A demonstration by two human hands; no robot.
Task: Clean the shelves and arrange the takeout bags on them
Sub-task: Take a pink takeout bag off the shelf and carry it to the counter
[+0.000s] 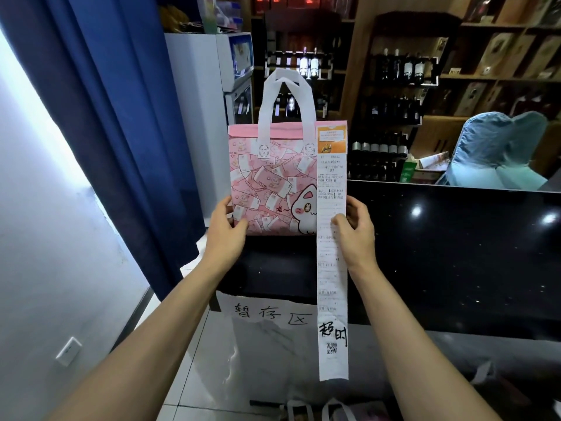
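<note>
Both hands clasp the pink takeout bag (273,180) low: left hand (226,227) at its edge, right hand (355,227) pinning the receipt (331,268); soft, seemingly light fabric; handles (287,98) suit carrying.

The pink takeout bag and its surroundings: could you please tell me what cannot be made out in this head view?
- Contents of the pink takeout bag: hidden by its own walls.
- Small print on the receipt: too small and blurred.
- Bag's lower corners: covered by the left hand and right hand.
- Bags on the floor: cut off by the bottom edge.
- Bottle labels on the back shelves: dark and too small.
</note>
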